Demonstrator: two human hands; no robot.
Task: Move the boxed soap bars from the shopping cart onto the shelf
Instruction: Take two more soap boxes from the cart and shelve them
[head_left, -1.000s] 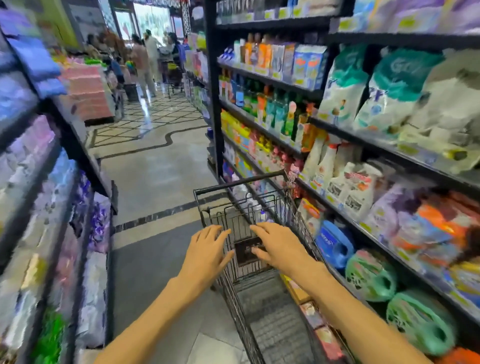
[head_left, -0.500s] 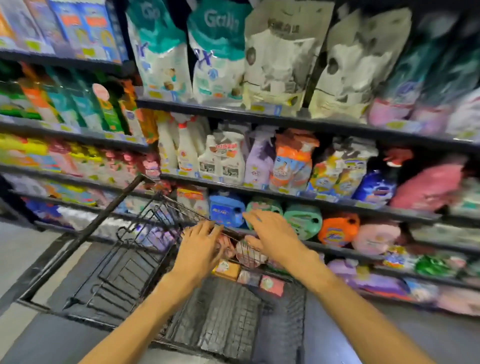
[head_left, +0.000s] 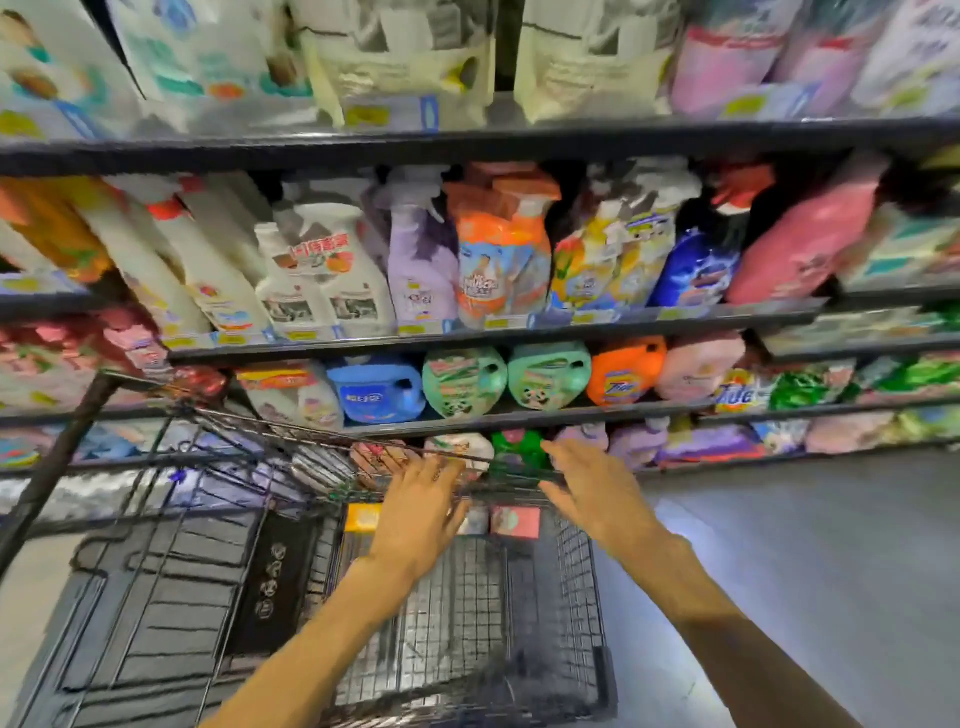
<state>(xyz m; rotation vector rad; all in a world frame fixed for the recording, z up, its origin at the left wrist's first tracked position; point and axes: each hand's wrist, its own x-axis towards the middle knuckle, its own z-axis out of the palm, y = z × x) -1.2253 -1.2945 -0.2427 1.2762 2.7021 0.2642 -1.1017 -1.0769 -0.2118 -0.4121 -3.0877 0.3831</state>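
A black wire shopping cart stands in front of me against the shelf. At its far end lie boxed soap bars: a yellow-orange box and a pink-red box, with another partly hidden under my left hand. My left hand reaches down into the cart over the boxes, fingers extended. My right hand hovers at the cart's far right rim, fingers spread and holding nothing. The shelf rises just behind the cart.
Detergent jugs, spray bottles and refill pouches crowd the shelf levels. The cart's black handle bar slants at the left. Grey floor lies to the right of the cart.
The view swung from the aisle to face the shelf, with the cart now against it. Both hands moved from the cart's near part toward its far end over the soap boxes.
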